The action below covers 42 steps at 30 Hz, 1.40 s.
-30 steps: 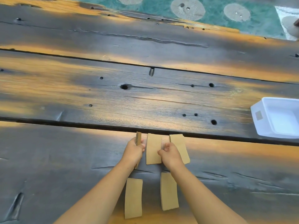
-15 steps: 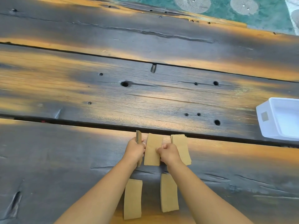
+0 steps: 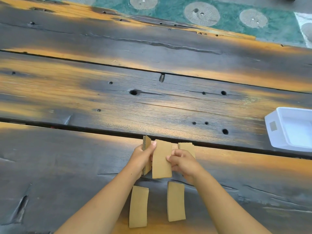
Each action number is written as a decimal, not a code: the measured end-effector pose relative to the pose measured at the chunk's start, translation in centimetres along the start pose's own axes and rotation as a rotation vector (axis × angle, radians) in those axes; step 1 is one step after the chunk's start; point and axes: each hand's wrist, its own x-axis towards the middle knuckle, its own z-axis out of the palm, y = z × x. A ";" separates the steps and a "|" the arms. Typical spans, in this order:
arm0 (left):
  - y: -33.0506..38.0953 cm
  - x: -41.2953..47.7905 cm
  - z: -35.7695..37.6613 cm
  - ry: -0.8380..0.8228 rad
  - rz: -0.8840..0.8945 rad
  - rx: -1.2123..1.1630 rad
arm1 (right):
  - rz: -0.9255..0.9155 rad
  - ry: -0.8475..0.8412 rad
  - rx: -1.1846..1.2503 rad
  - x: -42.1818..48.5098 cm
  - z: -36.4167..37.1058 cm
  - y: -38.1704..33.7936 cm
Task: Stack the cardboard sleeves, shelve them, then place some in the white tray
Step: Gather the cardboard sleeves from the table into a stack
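Note:
My left hand [image 3: 142, 157] holds a stack of brown cardboard sleeves [image 3: 146, 142] on edge, thumb against a single flat sleeve [image 3: 161, 162]. My right hand [image 3: 183, 162] pinches that single sleeve on its right side, lifted beside the stack. Behind my right hand lies another small pile of sleeves [image 3: 186, 146] on the table. Two more sleeves lie flat nearer to me, one at the left [image 3: 138, 206] and one at the right [image 3: 176, 201]. The white tray [image 3: 276, 132] sits at the right edge, with nothing visible in it.
Everything rests on a dark, worn wooden plank table [image 3: 84, 166] with gaps and holes between planks. Beyond the far edge is a green patterned floor [image 3: 228, 22].
My right hand has taken the middle sleeve and raised it toward the stack in my left hand. The view has shifted slightly.

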 end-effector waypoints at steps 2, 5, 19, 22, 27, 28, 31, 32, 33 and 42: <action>0.0 -0.9 0.2 -0.082 -0.011 -0.065 | -0.018 -0.084 0.041 -0.8 0.0 -0.3; -0.1 -2.2 0.9 -0.169 -0.011 -0.178 | -0.074 -0.139 0.061 -1.5 0.4 -0.5; -0.3 -4.1 3.5 -0.170 -0.026 -0.149 | -0.224 0.159 -0.173 -2.1 0.6 0.0; -0.3 -3.8 4.2 -0.167 -0.044 -0.075 | -0.220 0.241 -0.250 -1.8 -0.2 0.5; -0.3 -3.1 5.5 -0.185 -0.039 0.019 | -0.166 0.322 -0.351 -1.5 -1.9 1.4; -0.1 -3.0 5.9 -0.176 -0.033 0.021 | -0.152 0.323 -0.351 -1.3 -2.2 1.5; 0.2 -2.3 7.0 -0.166 -0.025 -0.002 | -0.144 0.366 -0.337 -0.7 -3.4 1.6; 0.2 -2.0 7.2 -0.153 -0.019 0.019 | -0.145 0.391 -0.349 -0.6 -3.9 1.6; 0.1 -1.6 7.4 -0.133 -0.014 0.046 | -0.141 0.413 -0.370 -0.3 -4.4 1.7; -1.3 0.4 10.0 0.070 -0.069 0.205 | 0.023 0.499 -0.486 1.4 -7.9 2.7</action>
